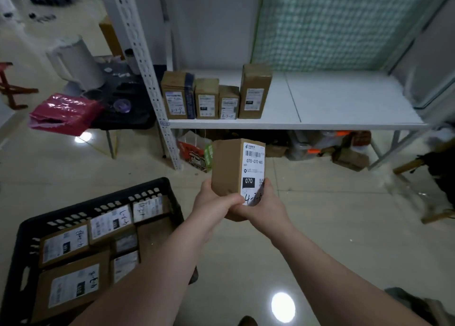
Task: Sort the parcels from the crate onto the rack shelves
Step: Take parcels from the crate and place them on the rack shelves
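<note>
My left hand (pixel 212 201) and right hand (pixel 262 204) both have a grip on the lower end of one upright parcel (pixel 227 168), in the air before the shelf (pixel 344 99), right of the crate (pixel 98 200).

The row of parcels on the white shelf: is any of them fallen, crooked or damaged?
Nothing stands out. The four parcels stand upright side by side at the left end of the shelf, labels facing forward. None is fallen or visibly crushed.
</note>
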{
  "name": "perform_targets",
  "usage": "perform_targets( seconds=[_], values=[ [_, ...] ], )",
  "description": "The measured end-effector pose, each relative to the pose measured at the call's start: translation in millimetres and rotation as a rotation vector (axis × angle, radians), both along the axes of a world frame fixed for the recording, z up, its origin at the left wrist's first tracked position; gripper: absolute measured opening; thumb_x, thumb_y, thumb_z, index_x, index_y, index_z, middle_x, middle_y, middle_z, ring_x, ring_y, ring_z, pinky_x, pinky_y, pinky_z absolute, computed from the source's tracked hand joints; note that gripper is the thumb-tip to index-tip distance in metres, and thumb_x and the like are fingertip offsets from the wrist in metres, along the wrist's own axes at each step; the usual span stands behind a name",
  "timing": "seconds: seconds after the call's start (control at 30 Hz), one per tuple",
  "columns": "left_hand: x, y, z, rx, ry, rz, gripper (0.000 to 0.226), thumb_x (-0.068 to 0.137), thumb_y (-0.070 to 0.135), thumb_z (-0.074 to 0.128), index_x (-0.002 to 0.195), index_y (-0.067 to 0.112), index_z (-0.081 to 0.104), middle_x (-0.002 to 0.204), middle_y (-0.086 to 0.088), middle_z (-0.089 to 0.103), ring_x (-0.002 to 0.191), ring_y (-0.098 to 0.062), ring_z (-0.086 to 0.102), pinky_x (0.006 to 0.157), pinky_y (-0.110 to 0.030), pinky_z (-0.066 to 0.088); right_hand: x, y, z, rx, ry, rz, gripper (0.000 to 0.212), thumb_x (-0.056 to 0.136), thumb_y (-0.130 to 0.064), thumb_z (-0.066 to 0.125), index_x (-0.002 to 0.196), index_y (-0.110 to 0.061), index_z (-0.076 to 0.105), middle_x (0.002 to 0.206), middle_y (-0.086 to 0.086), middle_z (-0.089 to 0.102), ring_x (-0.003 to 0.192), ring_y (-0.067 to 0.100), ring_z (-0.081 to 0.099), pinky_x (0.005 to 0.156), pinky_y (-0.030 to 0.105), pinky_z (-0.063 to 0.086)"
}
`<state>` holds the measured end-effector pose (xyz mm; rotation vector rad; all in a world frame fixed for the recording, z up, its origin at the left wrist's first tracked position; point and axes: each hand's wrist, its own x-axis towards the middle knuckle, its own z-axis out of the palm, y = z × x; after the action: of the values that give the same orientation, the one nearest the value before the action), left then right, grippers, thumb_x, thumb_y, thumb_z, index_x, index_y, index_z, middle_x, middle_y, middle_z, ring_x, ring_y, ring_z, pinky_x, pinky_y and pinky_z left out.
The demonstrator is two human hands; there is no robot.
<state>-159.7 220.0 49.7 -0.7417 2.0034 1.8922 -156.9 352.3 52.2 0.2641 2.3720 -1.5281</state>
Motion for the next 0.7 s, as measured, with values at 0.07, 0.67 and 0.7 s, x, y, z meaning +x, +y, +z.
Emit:
perform_targets(
  seconds=[0.07, 0.67, 0.7],
  values=[
    [-6.6, 17.3, 1.3, 0.001, 0.002, -0.034, 0.060, 0.068, 0.014, 0.073, 0.119, 0.029, 0.045, 0.101, 0.009, 0.064, 0.090, -0.008, 0.062, 0.072, -0.025, 0.049, -4.5, 16.7, -0.9, -0.008, -0.004, -0.027, 0.068, 0.060, -0.034, 0.085, 0.116, -0.030, 0.047, 0.100, -0.022, 0.068, 0.092, 0.000, 0.066, 0.081, 0.029, 0.055],
    [-186.6, 66.3, -22.6, -0.075, -0.079, -0.213, 0.073, 0.039, 0.038, 0.070, 0.111, 0.035, 0.054, 0.119, -0.002, 0.057, 0.098, -0.017, 0.063, 0.074, -0.030, 0.055, -170.7, 64.4, -36.6, -0.089, -0.076, -0.167, 0.070, 0.059, -0.029, 0.089, 0.115, -0.026, 0.048, 0.102, -0.016, 0.068, 0.091, 0.001, 0.065, 0.075, 0.024, 0.054],
    [-203.5, 70.0, -22.1, -0.067, -0.072, -0.241, 0.071, 0.042, 0.037, 0.070, 0.112, 0.035, 0.054, 0.118, -0.001, 0.057, 0.099, -0.015, 0.061, 0.073, -0.026, 0.051, -189.4, 69.8, -40.2, -0.108, -0.093, -0.169, 0.071, 0.058, -0.026, 0.090, 0.116, -0.025, 0.050, 0.103, -0.014, 0.069, 0.091, 0.003, 0.067, 0.074, 0.026, 0.056]
  ],
)
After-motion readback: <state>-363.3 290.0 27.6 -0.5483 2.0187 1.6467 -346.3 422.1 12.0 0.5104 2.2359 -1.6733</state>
